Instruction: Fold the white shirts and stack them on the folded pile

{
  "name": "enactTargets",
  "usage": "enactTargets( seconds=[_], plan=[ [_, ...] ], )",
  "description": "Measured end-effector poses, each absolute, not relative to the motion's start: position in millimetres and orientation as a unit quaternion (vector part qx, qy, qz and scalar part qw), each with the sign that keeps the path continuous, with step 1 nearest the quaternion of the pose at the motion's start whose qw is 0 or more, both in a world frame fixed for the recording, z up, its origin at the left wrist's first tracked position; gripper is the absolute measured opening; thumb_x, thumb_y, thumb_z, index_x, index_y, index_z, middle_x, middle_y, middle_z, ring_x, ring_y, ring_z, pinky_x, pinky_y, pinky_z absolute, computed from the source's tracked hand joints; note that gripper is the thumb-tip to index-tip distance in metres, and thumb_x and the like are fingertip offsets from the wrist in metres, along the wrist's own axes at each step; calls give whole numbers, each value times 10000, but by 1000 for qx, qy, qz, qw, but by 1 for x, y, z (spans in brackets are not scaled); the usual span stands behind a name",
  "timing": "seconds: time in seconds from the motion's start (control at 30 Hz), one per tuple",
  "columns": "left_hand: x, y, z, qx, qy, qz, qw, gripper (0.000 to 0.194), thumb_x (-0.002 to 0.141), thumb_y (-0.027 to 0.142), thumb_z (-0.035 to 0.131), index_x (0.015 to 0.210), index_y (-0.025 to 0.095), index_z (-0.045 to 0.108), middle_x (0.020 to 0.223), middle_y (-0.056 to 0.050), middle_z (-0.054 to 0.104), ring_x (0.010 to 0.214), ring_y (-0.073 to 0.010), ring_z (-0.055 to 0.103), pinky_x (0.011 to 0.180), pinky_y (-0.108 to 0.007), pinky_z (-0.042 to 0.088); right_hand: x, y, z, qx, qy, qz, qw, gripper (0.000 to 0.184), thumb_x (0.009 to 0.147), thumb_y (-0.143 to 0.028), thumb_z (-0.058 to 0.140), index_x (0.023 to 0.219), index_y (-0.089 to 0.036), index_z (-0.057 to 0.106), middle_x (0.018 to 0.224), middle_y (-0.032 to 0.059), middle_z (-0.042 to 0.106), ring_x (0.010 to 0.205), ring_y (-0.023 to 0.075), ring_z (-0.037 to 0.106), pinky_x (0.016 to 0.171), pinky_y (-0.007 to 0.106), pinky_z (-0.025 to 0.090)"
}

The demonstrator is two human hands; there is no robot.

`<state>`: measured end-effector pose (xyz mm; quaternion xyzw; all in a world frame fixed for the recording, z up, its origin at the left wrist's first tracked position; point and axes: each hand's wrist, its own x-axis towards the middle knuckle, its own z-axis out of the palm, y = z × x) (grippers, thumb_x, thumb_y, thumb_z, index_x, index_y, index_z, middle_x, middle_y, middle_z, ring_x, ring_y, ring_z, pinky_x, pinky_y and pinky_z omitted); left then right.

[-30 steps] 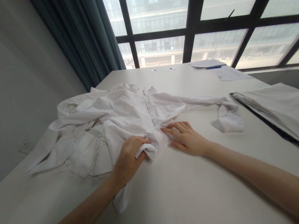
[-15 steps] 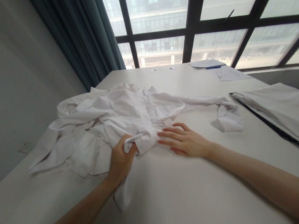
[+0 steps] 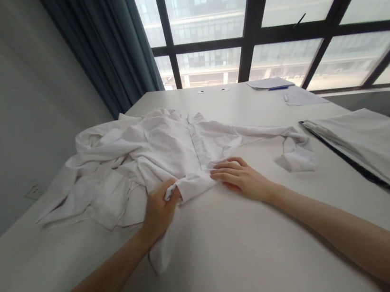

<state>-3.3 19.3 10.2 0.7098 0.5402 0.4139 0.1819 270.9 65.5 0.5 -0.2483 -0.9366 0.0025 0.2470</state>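
Note:
A crumpled white button-up shirt (image 3: 176, 141) lies across the table, one sleeve stretched to the right and its button strip facing me. My left hand (image 3: 161, 205) is closed around a gathered part of the shirt's near edge, thumb tucked into the fold. Below that hand a loose flap of the cloth hangs toward me. At the other end of the same edge, my right hand (image 3: 240, 178) has its fingers together over the fabric, with the thumb mostly hidden beneath. Between both hands the edge runs fairly straight.
More white cloth (image 3: 112, 202) is bunched at the left. On the right, a folded white cloth (image 3: 378, 146) rests on a dark flat item. Papers (image 3: 269, 83) and a blue pen (image 3: 278, 88) lie at the white table's (image 3: 211, 268) far end, by the window.
My right hand's fingers have drawn together onto the shirt's edge. The bunched edge between my hands has been straightened and flattened. My left hand keeps its grip, almost unmoved.

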Motion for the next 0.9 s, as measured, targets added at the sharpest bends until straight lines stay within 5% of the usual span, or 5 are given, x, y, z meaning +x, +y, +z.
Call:
enactTargets(
  seconds=[0.37, 0.47, 0.57, 0.77, 0.9],
  plan=[
    [-7, 27, 13, 560, 614, 527, 176, 313, 848, 406, 424, 594, 222, 442, 556, 30, 453, 568, -153, 445, 511, -241, 391, 273, 64, 3, -254, -943, -55, 207, 462, 975, -149, 437, 1431, -219, 470, 1526, 100, 438, 1407, 239, 380, 1107, 494, 330],
    [-7, 30, 11, 581, 586, 541, 162, 250, 874, 374, 457, 883, 184, 620, 876, -24, 665, 863, -194, 612, 764, -258, 498, 273, 65, 2, -265, -939, -53, 214, 572, 969, -125, 410, 1527, -214, 316, 1544, 113, 407, 1412, 238, 369, 1109, 495, 329],
    [-7, 31, 9, 598, 549, 556, 177, 415, 892, 332, 501, 1280, 189, 537, 1243, -79, 634, 1161, -219, 589, 984, -323, 467, 274, 66, -1, -268, -935, -47, 227, 649, 961, -106, 391, 1568, -213, 186, 1563, 129, 368, 1403, 236, 385, 1112, 499, 321],
    [-7, 27, 7, 746, 473, 442, 156, 390, 893, 148, 392, 1121, 205, 703, 1413, -73, 512, 1326, -214, 467, 1133, -372, 353, 275, 68, -3, -276, -934, -19, 226, 730, 947, -104, 403, 1583, -197, 57, 1598, 150, 285, 1408, 230, 374, 1091, 471, 332],
    [-5, 24, 3, 800, 439, 385, 137, 464, 841, 118, 476, 1277, 192, 615, 1434, -106, 462, 1340, -232, 444, 1141, -386, 341, 274, 67, -3, -296, -929, -6, 222, 743, 950, -123, 405, 1586, -201, 28, 1610, 160, 246, 1387, 260, 400, 1055, 477, 359]
  ],
)
